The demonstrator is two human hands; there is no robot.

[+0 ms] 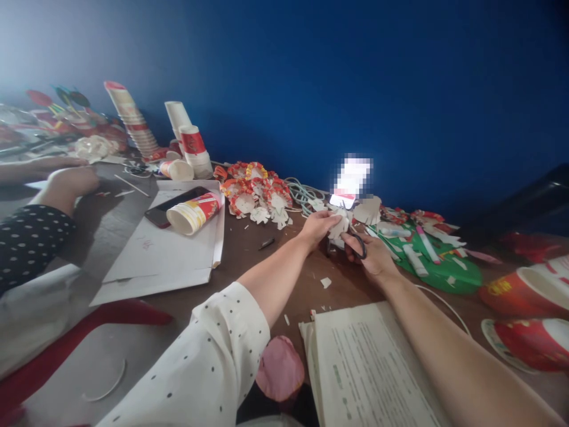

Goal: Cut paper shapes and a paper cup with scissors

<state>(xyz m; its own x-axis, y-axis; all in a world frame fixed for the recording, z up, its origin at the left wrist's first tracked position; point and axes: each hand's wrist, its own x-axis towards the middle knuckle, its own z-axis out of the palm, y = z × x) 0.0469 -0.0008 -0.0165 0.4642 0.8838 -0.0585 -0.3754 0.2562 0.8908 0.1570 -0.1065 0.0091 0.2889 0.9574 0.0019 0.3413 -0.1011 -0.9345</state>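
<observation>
Between the fingers of my left hand [319, 228] is a white paper cutout [339, 224] with a jagged outline. My right hand [377, 258] grips a pair of scissors [361, 247] by the black handles, and the blades point up toward the cutout. Whether the blades touch the paper I cannot tell. Just behind my hands stands a bright phone screen [351, 178], its picture blurred out. Paper scraps, among them a white scrap [326, 283], lie on the brown table [262, 279] below my hands.
A heap of cut paper cups [260, 193] lies left of my hands. A green sheet [457, 273] bears markers and scraps at right, near red paper cups [524, 290]. Printed papers [368, 367] lie in front. At left are a cardboard folder [164, 249], stacked cups [136, 121] and a co-worker's hands [73, 181].
</observation>
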